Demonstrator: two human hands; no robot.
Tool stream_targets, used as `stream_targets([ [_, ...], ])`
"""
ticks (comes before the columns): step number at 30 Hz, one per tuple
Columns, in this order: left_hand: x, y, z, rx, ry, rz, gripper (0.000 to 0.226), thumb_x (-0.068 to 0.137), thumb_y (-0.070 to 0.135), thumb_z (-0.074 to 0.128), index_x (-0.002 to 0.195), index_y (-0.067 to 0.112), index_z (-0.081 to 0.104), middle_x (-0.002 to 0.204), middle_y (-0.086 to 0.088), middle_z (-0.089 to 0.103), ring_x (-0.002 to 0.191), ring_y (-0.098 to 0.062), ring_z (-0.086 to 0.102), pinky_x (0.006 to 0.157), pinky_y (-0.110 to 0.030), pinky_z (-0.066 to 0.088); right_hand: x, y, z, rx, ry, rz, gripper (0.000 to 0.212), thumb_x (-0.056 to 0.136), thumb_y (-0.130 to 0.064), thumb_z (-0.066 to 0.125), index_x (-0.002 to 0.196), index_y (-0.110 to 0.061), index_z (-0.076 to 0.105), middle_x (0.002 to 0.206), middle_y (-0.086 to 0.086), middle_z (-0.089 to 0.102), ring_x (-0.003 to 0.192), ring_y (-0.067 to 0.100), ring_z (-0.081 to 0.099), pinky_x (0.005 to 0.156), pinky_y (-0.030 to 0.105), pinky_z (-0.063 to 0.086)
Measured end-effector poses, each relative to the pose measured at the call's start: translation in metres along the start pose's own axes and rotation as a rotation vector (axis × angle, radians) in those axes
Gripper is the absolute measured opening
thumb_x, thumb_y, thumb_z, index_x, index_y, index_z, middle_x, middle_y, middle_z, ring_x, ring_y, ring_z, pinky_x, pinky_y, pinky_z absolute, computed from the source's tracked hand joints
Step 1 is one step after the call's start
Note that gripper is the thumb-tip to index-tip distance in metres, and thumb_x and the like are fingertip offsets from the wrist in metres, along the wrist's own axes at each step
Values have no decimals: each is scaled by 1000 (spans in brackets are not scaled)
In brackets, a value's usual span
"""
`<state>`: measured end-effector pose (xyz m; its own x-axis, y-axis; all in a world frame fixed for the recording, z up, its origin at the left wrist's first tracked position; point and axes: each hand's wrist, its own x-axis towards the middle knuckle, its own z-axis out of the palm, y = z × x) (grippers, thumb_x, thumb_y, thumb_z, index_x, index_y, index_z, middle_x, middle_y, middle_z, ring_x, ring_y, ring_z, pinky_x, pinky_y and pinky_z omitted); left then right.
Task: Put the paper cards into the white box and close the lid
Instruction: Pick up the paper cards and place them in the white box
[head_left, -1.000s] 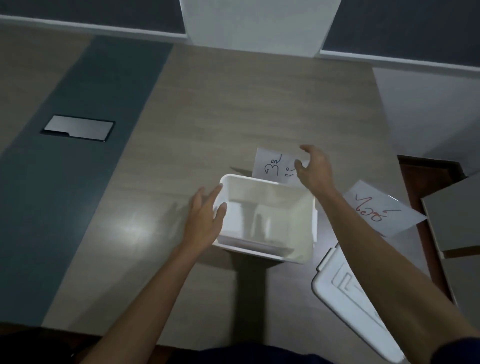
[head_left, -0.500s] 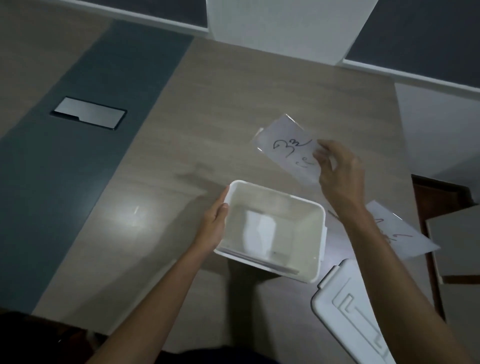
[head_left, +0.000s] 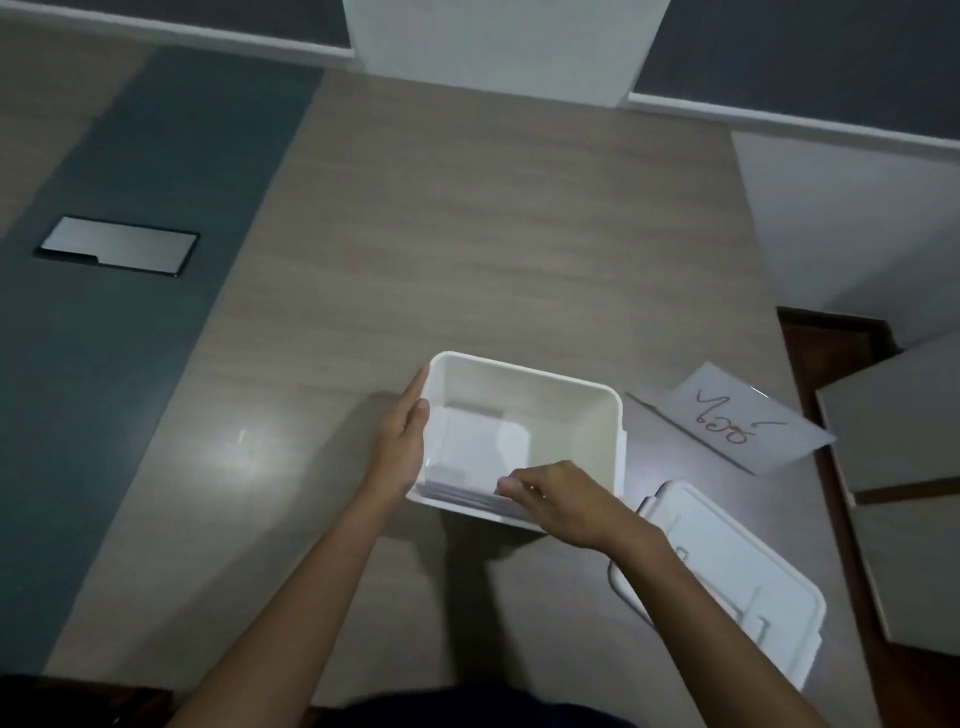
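The open white box (head_left: 582, 395) stands on the table in front of me. My left hand (head_left: 402, 441) grips its left wall. My right hand (head_left: 558, 499) reaches over the near rim, fingers pinched on a paper card (head_left: 467, 447) that leans inside the box against the near wall, with other cards stacked behind it. One more card with red writing (head_left: 737, 421) lies flat on the table to the right of the box. The white lid (head_left: 737, 577) lies at the lower right, partly under my right forearm.
A wooden table (head_left: 467, 249) with a grey strip on the left holds a black-framed metal plate (head_left: 117, 253). Wooden boards (head_left: 898, 415) lie off the table's right edge. A white pillar (head_left: 498, 41) stands at the far side.
My right hand carried the card with black writing from above the box's far right corner down into the box at its near wall. My left hand stayed on the box's left wall.
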<state>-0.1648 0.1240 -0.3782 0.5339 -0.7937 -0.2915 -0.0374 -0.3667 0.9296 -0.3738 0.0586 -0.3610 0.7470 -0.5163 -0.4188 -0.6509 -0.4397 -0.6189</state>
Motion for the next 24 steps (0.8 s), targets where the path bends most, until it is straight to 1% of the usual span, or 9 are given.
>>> stream_targets([
  [2, -5, -1, -4, 4, 25, -5, 45, 101, 21, 39, 144, 35, 42, 139, 27, 41, 125, 13, 37, 99, -4, 27, -2, 7, -9, 90, 156, -57, 31, 97, -43, 50, 99, -22, 73, 98, -6, 75, 83, 11, 66, 79, 36, 53],
  [4, -10, -5, -10, 8, 57, -12, 45, 101, 21, 39, 143, 36, 42, 138, 27, 42, 126, 10, 38, 104, -14, 27, -2, 17, -29, 134, 420, -82, 19, 93, -32, 61, 103, -22, 73, 102, -8, 74, 88, 9, 66, 80, 32, 55],
  [6, -13, -11, -20, 36, 95, -29, 44, 101, 22, 39, 143, 36, 42, 136, 27, 42, 125, 8, 38, 103, -15, 27, 4, 37, -54, 45, 671, -19, 23, 90, -23, 67, 113, -20, 69, 111, -1, 71, 102, 19, 62, 88, 34, 50],
  [8, -14, -16, -32, 32, 129, -36, 44, 101, 21, 39, 143, 34, 42, 136, 25, 42, 127, 6, 37, 103, -16, 26, 15, 65, -78, -66, 790, 101, 39, 86, -15, 69, 125, -15, 60, 122, 9, 65, 117, 31, 55, 98, 41, 44],
  [12, -12, -23, -49, -41, 161, -36, 45, 100, 15, 40, 143, 29, 43, 139, 21, 43, 132, 2, 37, 111, -21, 27, 39, 116, -113, -274, 673, 416, 67, 81, -15, 75, 140, -11, 45, 138, 20, 54, 136, 40, 38, 112, 56, 28],
  [15, -8, -29, -57, -54, 184, -30, 45, 100, 13, 41, 143, 28, 43, 140, 20, 43, 132, 2, 38, 108, -19, 26, 54, 127, -124, -344, 560, 517, 53, 82, -18, 74, 131, -14, 56, 127, 19, 64, 127, 37, 50, 113, 57, 24],
  [17, -4, -29, -61, -64, 196, -23, 45, 100, 13, 41, 143, 28, 44, 141, 20, 43, 132, 3, 38, 107, -18, 26, 60, 120, -130, -301, 547, 506, 37, 86, -15, 70, 122, -12, 64, 115, 20, 70, 111, 38, 61, 103, 49, 38],
  [19, 2, -29, -65, -87, 206, -22, 45, 100, 14, 41, 143, 29, 44, 142, 20, 43, 131, 5, 38, 107, -17, 26, 66, 107, -135, -248, 567, 463, 26, 88, -11, 65, 115, -9, 68, 106, 23, 72, 99, 40, 65, 82, 41, 48],
  [24, 16, -31, -67, -141, 246, -21, 46, 100, 13, 40, 143, 29, 44, 145, 17, 43, 133, 3, 37, 110, -19, 25, 82, 34, -153, -163, 821, 187, 25, 93, -13, 63, 116, -6, 67, 104, 20, 72, 91, 37, 68, 68, 27, 40],
])
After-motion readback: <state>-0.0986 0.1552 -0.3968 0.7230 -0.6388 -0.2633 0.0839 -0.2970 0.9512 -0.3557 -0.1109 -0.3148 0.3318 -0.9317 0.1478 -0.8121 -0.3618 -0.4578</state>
